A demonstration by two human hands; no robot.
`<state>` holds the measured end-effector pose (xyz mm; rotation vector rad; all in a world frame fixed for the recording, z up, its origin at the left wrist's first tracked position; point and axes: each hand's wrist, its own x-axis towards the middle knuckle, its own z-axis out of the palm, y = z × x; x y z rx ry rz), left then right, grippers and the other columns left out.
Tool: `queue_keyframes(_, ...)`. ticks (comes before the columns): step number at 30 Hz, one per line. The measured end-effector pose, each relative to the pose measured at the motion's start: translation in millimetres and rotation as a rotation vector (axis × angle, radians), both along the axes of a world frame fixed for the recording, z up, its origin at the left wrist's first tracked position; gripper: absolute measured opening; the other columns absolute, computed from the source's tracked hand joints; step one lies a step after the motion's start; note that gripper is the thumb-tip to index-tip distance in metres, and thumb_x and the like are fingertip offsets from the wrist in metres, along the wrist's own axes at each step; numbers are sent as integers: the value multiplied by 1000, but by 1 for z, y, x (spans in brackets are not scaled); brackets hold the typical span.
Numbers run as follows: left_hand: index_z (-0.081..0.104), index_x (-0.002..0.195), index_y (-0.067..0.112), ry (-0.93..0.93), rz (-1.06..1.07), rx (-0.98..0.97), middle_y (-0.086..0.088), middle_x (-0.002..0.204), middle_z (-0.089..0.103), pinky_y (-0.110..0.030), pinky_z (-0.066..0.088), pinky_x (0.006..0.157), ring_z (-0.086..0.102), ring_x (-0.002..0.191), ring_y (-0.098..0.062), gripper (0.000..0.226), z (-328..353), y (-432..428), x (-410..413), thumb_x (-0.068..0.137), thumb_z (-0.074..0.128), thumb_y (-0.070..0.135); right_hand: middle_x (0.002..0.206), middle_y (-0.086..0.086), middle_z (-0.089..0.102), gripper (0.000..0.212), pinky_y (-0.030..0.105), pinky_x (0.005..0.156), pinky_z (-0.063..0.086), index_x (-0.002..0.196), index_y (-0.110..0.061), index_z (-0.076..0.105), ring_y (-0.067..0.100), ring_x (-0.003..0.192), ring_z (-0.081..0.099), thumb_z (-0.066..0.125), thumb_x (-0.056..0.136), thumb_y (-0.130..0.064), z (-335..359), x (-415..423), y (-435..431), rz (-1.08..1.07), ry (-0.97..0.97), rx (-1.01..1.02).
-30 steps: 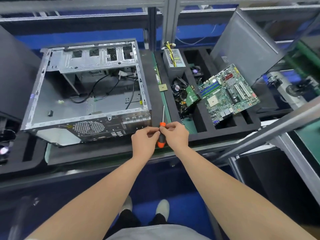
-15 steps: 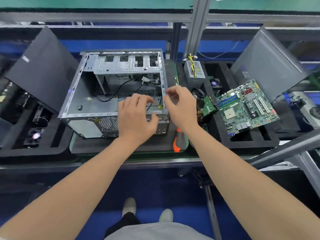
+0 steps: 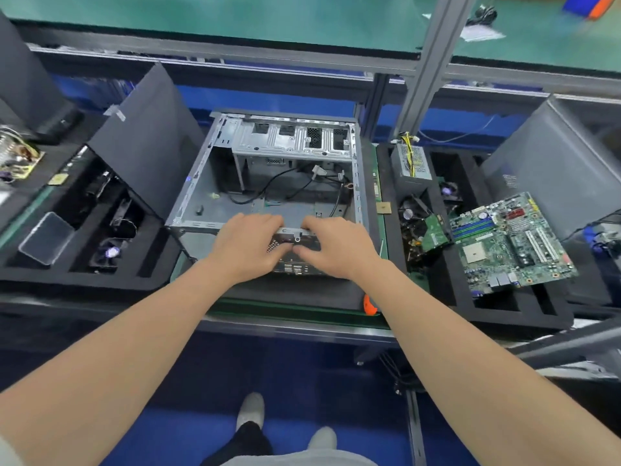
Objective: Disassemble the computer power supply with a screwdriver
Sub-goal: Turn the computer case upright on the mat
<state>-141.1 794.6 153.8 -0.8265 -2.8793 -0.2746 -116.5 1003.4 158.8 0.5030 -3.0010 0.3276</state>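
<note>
A: Wide view over the desk [image 3: 255,308], and the big item is the case [image 3: 201,186], dead centre, lying open to us on a black pad [image 3: 295,292].

B: Nearly gutted. A metal cage [image 3: 295,146] runs across its far end, and a few black cables [image 3: 268,190] lie loose on its floor.

A: Black foam on either side. The left tray [image 3: 111,280] has a dark panel [image 3: 148,136] leaning up between it and the case.

B: The right tray [image 3: 524,314] has a grey panel [image 3: 551,163] propped at its far right. The board [image 3: 510,240] lies tilted across the slots, green, well right of the case.

A: Where's the power supply [image 3: 411,163]?

B: Out of the case. It stands at the far left corner of the right tray, a small grey box with yellow wires [image 3: 408,146] sprouting from the top, near the case's far right corner.

A: Now the hands. Left hand [image 3: 248,245] and right hand [image 3: 336,247] sit side by side on the case's near wall.

B: Both are gripping it, with the fingers [image 3: 268,220] curled over the top rim and a small gap between the two hands.

A: And the screwdriver [image 3: 369,305]?

B: Down on the desk at the near edge, just right of the pad. Only an orange bit of handle shows. The right forearm [image 3: 437,331] covers the rest, and it's apart from both hands.
</note>
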Motion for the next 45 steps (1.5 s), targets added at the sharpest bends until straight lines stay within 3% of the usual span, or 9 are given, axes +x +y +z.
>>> queue_keyframes(3,53,98,17,-18,5,-56,0,95,65,-35,27,70,61,89,-30,32,2,-2,-8,103,57,48,76,-5,58,52,33,55,36,85,-23,44,24,73,59,48,93,-74,-4,-4,-7,-30,15,63)
queue_keyframes(7,43,94,17,-41,-40,-75,-2,92,65,-38,28,67,60,83,-33,30,8,0,-11,105,56,43,69,-4,55,56,35,54,33,71,-22,36,28,73,59,54,92,-70,-3,-12,-13,-67,-31,56)
queue_keyframes(17,41,92,22,212,-159,13,5,78,54,-36,28,70,50,69,-23,31,67,-13,-50,98,67,38,67,-9,57,50,34,57,37,74,-28,48,24,71,59,61,83,-76,65,-52,-20,-104,56,-63)
queue_keyframes(24,60,116,8,345,-152,116,-8,106,59,-42,35,85,54,96,-30,27,106,-37,-90,100,62,29,59,-7,56,61,30,52,38,67,-21,53,16,60,57,61,80,-81,127,-94,-47,-192,35,-104)
queue_keyframes(28,59,124,12,375,-79,183,-8,115,56,-45,31,100,52,110,-33,27,124,-43,-116,103,51,26,52,-6,58,66,30,52,37,62,-20,52,16,55,55,64,74,-83,161,-121,-60,-272,-16,-175)
queue_keyframes(32,55,135,22,375,-29,282,-4,130,53,-45,25,108,46,128,-27,32,151,-39,-147,105,47,30,38,-9,42,70,29,54,32,47,-18,43,15,47,42,72,71,-76,198,-154,-62,-331,-81,-294)
queue_keyframes(38,46,132,16,273,152,462,-9,134,40,-48,31,105,42,126,-30,51,182,-29,-190,98,61,50,63,0,46,57,31,55,31,64,-12,49,21,59,44,86,72,-55,234,-205,-47,-459,-150,-429)
queue_keyframes(42,52,126,15,173,66,493,-7,132,44,-47,40,105,54,117,-28,29,195,-31,-215,102,59,31,100,0,63,61,33,62,43,95,-5,62,21,83,62,87,72,-56,249,-233,-22,-524,-231,-484)
queue_keyframes(45,57,134,17,131,20,467,-5,141,52,-46,40,108,58,123,-29,29,198,-29,-232,105,52,17,105,5,64,61,33,63,46,100,-4,65,23,83,64,87,75,-55,255,-257,-5,-511,-265,-519)
